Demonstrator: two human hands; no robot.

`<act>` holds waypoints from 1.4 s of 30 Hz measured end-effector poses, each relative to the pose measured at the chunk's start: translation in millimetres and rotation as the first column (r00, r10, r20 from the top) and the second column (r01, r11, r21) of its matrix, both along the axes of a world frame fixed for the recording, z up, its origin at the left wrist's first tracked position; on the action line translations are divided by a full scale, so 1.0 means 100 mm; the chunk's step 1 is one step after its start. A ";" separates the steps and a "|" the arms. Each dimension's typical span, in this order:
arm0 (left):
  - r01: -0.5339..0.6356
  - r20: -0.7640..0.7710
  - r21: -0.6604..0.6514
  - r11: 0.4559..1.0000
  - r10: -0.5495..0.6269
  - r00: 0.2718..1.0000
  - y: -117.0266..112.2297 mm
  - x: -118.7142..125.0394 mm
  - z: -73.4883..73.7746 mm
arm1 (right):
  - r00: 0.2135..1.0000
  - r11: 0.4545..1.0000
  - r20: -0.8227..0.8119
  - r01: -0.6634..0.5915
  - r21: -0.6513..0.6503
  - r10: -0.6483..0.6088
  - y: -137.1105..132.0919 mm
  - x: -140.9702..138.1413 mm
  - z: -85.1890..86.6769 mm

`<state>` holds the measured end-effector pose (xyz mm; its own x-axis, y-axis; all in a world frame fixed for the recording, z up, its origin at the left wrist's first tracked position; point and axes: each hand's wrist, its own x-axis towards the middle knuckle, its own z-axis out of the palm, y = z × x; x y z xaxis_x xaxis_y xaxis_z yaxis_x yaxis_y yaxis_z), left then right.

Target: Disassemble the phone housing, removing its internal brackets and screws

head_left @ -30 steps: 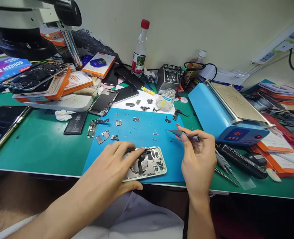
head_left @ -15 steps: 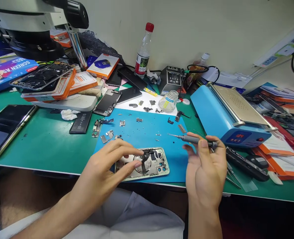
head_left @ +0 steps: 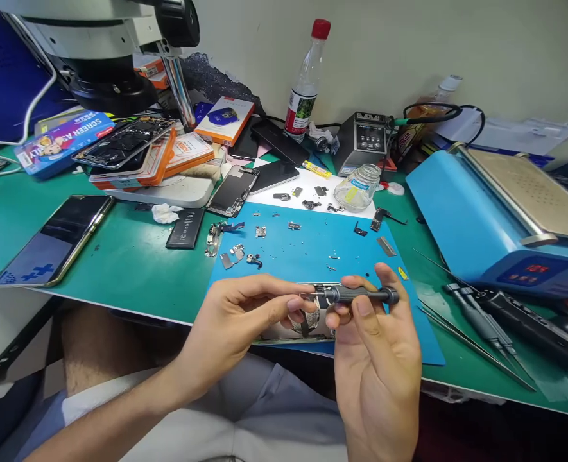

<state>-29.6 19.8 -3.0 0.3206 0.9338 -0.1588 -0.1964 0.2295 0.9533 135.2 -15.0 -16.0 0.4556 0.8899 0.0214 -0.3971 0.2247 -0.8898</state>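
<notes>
My right hand grips a slim dark screwdriver, held level with its tip pointing left. My left hand pinches at that tip with thumb and forefinger. Both hands hover above an opened phone frame lying on the blue mat near the table's front edge; the hands hide most of the frame. Small screws, brackets and flex parts are scattered over the mat behind them.
A blue heating machine stands at the right, tweezers and tools in front of it. A glass jar, soldering station and bottle stand behind. At the left: a microscope, stacked phone boxes, a phone, a battery.
My right hand brought the screwdriver in from the right to above the phone frame. My left hand lifted off the frame and closed its fingers on the screwdriver's tip. The view shifted left.
</notes>
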 end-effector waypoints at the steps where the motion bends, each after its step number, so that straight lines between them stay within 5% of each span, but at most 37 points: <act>1: -0.002 -0.002 0.009 1.000 0.002 1.000 0.00 0.00 -0.01 | 1.000 1.000 -0.004 -0.006 0.005 0.006 0.00 0.00 -0.01; 23: 0.088 0.256 -0.072 0.993 -0.067 0.964 -0.02 0.01 -0.05 | 0.995 0.999 -0.084 -0.049 0.004 0.050 -0.04 0.00 -0.01; 42: 0.057 0.168 0.031 0.998 -0.061 0.984 0.02 -0.03 -0.08 | 0.997 0.998 -0.058 -0.056 0.000 0.056 -0.06 -0.02 -0.03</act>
<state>-32.8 21.4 -10.6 0.3952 0.9157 -0.0733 -0.3418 0.2207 0.9135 133.6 -21.3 -19.3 0.4056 0.9140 -0.0054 -0.4597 0.1989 -0.8655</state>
